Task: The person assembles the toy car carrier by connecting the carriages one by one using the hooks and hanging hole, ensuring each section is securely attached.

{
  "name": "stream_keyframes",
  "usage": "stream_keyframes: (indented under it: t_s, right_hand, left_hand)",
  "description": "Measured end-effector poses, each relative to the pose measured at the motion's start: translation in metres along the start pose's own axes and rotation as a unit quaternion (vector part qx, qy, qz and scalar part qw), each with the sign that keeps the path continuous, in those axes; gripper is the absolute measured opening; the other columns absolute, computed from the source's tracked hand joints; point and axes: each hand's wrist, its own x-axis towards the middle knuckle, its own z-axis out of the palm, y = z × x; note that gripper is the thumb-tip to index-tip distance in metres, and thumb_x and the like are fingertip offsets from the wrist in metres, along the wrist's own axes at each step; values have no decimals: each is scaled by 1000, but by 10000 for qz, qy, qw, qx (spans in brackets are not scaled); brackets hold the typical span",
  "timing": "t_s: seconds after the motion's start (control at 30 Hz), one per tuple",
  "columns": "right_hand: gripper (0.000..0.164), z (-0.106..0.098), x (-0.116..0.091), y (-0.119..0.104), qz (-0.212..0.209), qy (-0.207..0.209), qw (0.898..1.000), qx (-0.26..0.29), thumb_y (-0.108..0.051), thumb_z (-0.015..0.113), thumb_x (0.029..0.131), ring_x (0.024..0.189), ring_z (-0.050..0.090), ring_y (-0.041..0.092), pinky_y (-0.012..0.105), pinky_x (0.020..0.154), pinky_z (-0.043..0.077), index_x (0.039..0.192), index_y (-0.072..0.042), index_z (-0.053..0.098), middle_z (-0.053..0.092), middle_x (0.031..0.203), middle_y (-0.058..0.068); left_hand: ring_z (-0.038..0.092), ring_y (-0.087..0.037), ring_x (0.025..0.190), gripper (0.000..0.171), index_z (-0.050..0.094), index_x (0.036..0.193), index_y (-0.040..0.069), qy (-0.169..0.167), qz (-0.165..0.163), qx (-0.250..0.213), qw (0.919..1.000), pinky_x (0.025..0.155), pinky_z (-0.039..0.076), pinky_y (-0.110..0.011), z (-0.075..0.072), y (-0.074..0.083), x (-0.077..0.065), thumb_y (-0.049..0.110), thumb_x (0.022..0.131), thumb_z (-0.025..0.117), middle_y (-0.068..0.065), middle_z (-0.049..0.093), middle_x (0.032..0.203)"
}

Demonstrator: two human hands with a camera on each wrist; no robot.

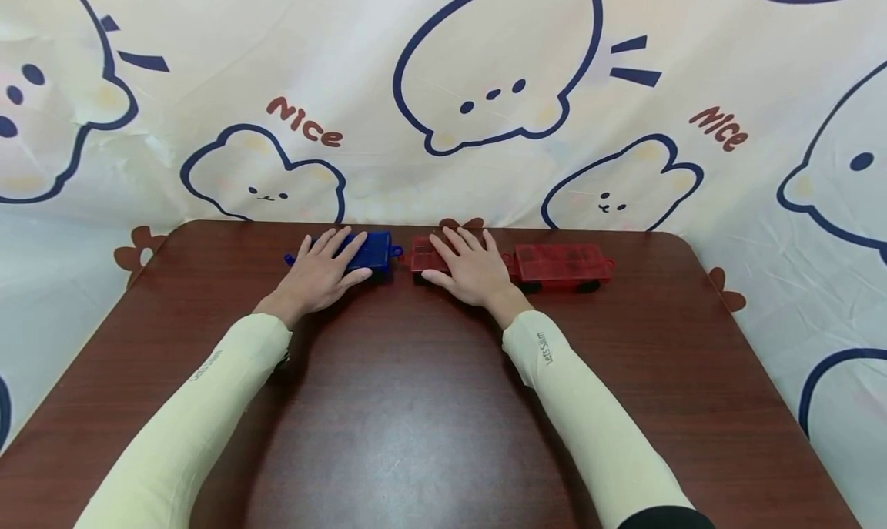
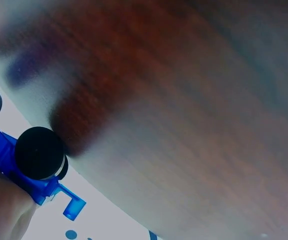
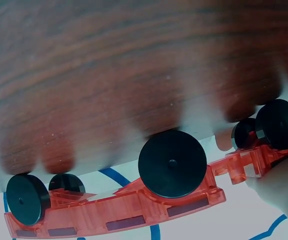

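Observation:
My left hand (image 1: 320, 276) rests on top of a blue see-through toy train car (image 1: 377, 252), fingers spread and fairly straight, the thumb near its front edge. Over a red see-through toy train car (image 1: 423, 253) lies my right hand (image 1: 474, 273), its fingers also spread. The two cars' ends meet at a small coupling; whether they are hooked cannot be told. A second red car (image 1: 563, 263) stands to the right, joined end to end with the first. Both wrist views show black wheels under the blue car (image 2: 4, 155) and the second red car (image 3: 119, 212).
The cars stand in a row near the far edge of a brown wooden table (image 1: 416, 406). Behind it and at both sides hangs a white cloth (image 1: 374, 67) with cartoon drawings.

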Motion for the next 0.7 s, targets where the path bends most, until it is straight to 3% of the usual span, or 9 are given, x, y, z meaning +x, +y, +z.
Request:
stream_keyframes:
  t_s: [0.7]
  right_hand:
    - [82,1,4,-4,-38,31,10000,-10,-77,24,97,155,12,26,58,121,4,164,-30,15,15,170,1]
  left_hand:
    - [10,-46,152,76,20,163,14,-46,62,102,9999,117,2,-68,-2,-5,-3,60,105,36,-23,16,166]
